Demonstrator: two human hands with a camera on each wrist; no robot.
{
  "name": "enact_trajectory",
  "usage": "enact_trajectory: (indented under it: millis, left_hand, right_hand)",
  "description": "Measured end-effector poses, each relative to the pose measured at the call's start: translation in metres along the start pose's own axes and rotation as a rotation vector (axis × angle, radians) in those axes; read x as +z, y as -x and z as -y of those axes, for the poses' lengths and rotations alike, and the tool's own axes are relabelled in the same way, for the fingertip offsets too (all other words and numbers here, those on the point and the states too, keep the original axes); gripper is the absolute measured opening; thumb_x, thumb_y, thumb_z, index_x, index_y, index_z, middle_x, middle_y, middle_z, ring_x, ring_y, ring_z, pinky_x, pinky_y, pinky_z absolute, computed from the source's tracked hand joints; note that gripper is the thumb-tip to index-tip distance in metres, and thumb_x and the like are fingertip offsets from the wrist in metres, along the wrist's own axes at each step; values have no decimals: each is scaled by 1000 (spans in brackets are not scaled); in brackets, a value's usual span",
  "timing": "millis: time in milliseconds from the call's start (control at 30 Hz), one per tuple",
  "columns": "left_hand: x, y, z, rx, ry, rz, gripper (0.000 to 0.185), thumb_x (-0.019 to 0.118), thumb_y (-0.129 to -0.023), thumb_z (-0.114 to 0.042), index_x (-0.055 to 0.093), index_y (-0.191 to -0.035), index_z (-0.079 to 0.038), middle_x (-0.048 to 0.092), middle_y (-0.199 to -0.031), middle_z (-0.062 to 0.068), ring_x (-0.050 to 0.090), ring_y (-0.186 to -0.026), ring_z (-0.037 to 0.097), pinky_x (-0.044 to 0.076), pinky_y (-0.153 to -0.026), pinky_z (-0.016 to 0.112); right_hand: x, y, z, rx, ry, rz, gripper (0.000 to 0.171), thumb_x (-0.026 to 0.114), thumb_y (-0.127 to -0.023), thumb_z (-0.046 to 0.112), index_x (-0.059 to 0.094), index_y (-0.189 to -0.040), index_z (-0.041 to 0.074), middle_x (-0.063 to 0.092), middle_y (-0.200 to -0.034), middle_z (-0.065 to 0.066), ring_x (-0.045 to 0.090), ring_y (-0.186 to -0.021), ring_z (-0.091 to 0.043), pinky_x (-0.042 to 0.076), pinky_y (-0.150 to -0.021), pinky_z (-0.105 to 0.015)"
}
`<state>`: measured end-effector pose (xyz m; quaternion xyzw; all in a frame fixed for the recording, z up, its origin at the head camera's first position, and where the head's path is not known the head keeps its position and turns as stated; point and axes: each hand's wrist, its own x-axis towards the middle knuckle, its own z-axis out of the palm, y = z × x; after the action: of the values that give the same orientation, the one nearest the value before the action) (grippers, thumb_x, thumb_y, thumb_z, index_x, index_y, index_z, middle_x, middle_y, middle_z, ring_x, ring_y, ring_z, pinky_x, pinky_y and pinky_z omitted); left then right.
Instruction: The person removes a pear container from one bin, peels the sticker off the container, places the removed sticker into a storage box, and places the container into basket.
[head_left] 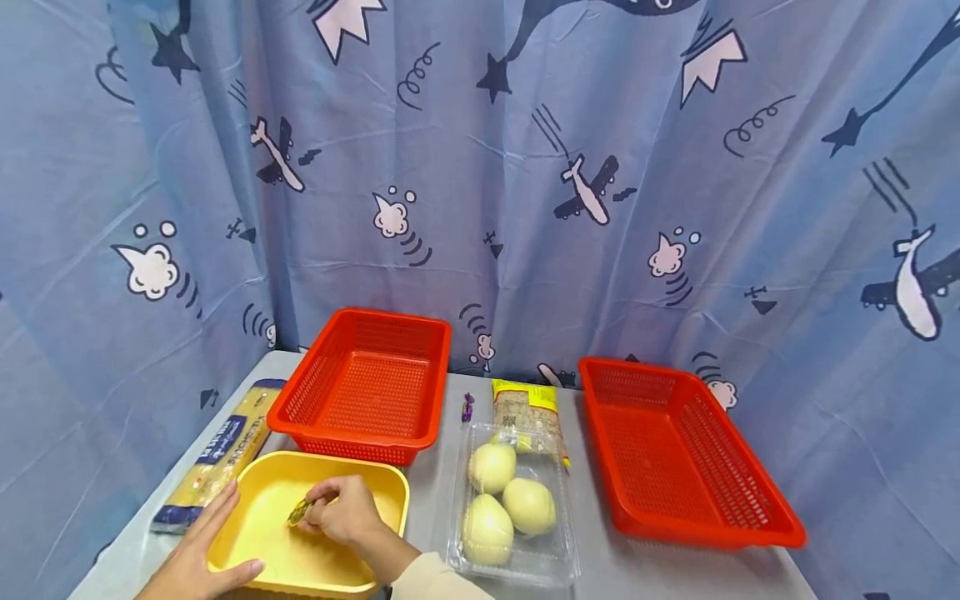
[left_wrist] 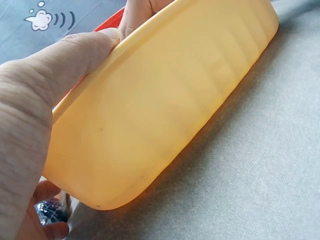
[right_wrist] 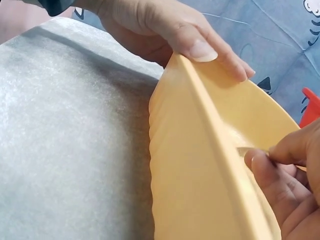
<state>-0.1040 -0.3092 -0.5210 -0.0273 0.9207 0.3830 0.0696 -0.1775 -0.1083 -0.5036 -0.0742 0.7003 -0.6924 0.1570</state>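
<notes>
A yellow plastic basin (head_left: 300,567) stands at the front left of the table. My left hand (head_left: 197,554) holds its near left corner, the thumb over the rim and the fingers along the outer wall. In the left wrist view the thumb (left_wrist: 75,57) lies across the rim. My right hand (head_left: 347,510) reaches down inside the basin and pinches a small candy (head_left: 300,512) in a gold and dark wrapper between thumb and fingers. The right wrist view shows those fingertips (right_wrist: 260,159) close to the basin's inner wall, with most of the candy hidden.
A red basket (head_left: 360,454) stands behind the basin, another red basket (head_left: 697,533) at the right. A long yellow-and-blue packet (head_left: 225,442) lies left. A purple-wrapped candy (head_left: 468,407), a yellow-topped bag (head_left: 534,396) and a clear box (head_left: 540,567) with three pale round fruits lie between the baskets.
</notes>
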Motion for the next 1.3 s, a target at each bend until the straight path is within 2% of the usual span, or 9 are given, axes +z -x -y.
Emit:
enact_trajectory:
  millis: [300,500,600,767,933,1133,1300]
  left_hand:
    - [2,0,-2,80,-43,-59,100,72,-83,-43,18,-149,8,12,-153,28,19,-131,53,25,-92,74]
    - [2,1,-4,103,-47,-91,99,73,-82,-44,20,-149,8,14,-153,28,20,-131,54,25,-92,74]
    - [2,0,-6,92,-42,-87,101,73,-81,-45,20,-149,7,14,-153,28,19,-131,54,25,-92,74]
    - [1,2,-5,74,-36,-70,102,73,-82,-45,19,-149,8,12,-153,28,18,-131,53,24,-93,74]
    - [2,2,-4,66,-31,-66,102,73,-82,-45,18,-150,7,12,-154,27,18,-132,53,24,-93,74]
    - [2,3,-3,55,-27,-58,102,73,-82,-46,17,-150,7,11,-154,27,18,-132,53,23,-93,74]
    - [2,4,-3,63,-23,-68,102,73,-82,-44,17,-150,7,12,-154,28,18,-132,53,23,-93,75]
  right_hand:
    - [-1,-1,-1,27,214,-49,20,65,-74,-19,67,-73,2,55,-63,-6,62,-51,-19,54,-51,-27]
    - [-2,-1,-1,6,374,-71,23,69,-74,-14,69,-85,6,55,-62,-1,61,-47,-13,51,-46,-23]
    - [-3,-1,-2,-30,473,-83,24,69,-74,-10,70,-94,3,56,-59,4,58,-43,-9,48,-42,-20]
    - [-3,2,-3,-57,536,-95,31,68,-74,-8,69,-104,-2,55,-51,9,54,-38,-5,45,-39,-20]
    - [-4,4,-2,-71,628,-114,30,70,-74,-3,71,-104,2,54,-50,13,53,-41,-2,45,-45,-18]
    - [-4,8,-1,-78,719,-133,28,75,-75,6,73,-103,6,53,-54,10,51,-51,-5,45,-52,-20]
    - [-6,10,0,-114,773,-149,29,75,-72,6,74,-101,7,55,-58,10,54,-61,-6,48,-60,-22]
